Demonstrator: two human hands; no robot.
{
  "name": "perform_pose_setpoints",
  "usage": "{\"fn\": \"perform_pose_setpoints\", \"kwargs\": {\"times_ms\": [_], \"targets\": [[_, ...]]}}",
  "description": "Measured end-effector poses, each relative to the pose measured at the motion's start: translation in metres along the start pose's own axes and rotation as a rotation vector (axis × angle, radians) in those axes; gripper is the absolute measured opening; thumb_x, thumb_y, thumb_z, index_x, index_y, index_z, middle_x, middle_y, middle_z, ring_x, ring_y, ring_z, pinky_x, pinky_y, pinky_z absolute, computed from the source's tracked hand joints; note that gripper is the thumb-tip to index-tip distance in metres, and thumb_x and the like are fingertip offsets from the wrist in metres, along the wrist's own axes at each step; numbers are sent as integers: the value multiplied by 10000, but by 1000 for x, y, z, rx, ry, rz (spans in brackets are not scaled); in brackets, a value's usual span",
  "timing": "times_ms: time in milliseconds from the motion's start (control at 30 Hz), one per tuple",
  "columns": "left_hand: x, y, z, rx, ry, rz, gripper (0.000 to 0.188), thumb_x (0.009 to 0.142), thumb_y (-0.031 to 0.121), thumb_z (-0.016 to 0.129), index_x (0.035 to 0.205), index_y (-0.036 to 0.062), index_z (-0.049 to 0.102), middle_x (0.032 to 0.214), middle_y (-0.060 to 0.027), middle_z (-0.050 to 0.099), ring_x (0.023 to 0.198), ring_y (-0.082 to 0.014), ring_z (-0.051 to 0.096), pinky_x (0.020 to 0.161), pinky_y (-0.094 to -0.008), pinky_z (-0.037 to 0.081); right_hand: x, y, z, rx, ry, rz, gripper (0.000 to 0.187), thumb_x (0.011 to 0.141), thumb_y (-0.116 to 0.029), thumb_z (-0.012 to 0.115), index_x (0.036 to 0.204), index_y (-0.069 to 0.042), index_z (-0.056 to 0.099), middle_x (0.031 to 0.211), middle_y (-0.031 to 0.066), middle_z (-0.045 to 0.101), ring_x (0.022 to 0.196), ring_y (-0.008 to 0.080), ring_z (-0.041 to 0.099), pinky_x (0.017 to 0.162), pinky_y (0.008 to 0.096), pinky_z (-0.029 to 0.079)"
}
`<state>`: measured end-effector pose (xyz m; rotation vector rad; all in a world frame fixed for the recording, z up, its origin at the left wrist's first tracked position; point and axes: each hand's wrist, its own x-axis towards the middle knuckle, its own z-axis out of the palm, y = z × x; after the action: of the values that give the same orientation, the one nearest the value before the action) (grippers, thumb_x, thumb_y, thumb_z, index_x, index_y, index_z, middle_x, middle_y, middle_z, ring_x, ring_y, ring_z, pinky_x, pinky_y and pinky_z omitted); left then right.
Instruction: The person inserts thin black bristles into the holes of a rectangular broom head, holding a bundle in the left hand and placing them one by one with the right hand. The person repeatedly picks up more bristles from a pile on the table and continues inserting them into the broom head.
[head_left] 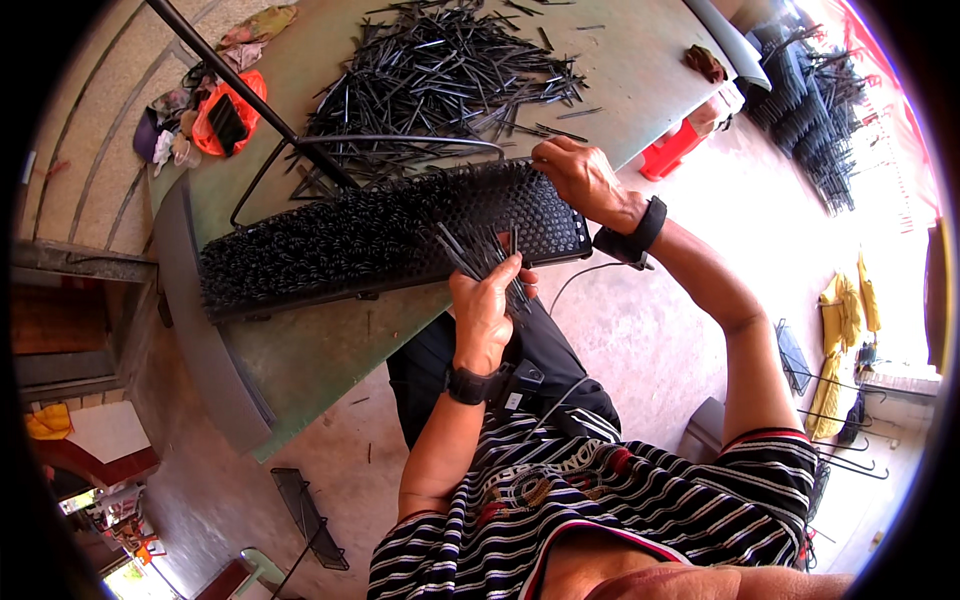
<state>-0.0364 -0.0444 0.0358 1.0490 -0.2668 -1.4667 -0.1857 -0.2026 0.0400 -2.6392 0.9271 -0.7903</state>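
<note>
A long black panel [537,208] with rows of small holes lies slanted along the near side of the table. Curly dark bristles [320,240] fill its left and middle parts, while the holes toward its right end show bare. My left hand [484,312] grips a bundle of thin black plastic strips [462,256] just in front of the panel's near edge. At the panel's far right corner, my right hand [590,182] has its fingers pinched together over the holes. Whatever is between those fingertips is too small to make out.
A large heap of loose black strips [430,85] covers the far part of the green table [330,385]. A dark metal pole [240,85] slants down behind the panel. An orange bag [215,125] with a phone sits at the left. A red stool [668,150] stands beyond the table's right edge.
</note>
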Motion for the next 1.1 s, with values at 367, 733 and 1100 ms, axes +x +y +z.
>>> {"fn": "perform_pose_setpoints", "kwargs": {"times_ms": [367,733,1100], "targets": [[2,-8,14,71,-95,-89,163,767,6,667,922,6,618,768,-68,632,590,-195,634,489,-291,498,-7,-45,-17,592,-326,320,177,775,-138,697,894,-9,676,769,44,676,630,87,577,550,234,444],[-5,-11,18,40,-64,-146,192,802,3,622,994,-8,615,761,-73,628,585,-187,635,505,-281,510,-4,-30,-26,453,295,263,110,859,9,537,962,5,499,769,125,641,667,180,671,584,263,521],[-4,-13,13,121,-66,-166,193,811,36,609,996,-16,618,689,-61,607,448,-106,491,401,-243,391,-4,-8,-10,118,100,-25,95,823,-25,580,911,-3,555,804,128,609,718,293,632,594,363,490]]}}
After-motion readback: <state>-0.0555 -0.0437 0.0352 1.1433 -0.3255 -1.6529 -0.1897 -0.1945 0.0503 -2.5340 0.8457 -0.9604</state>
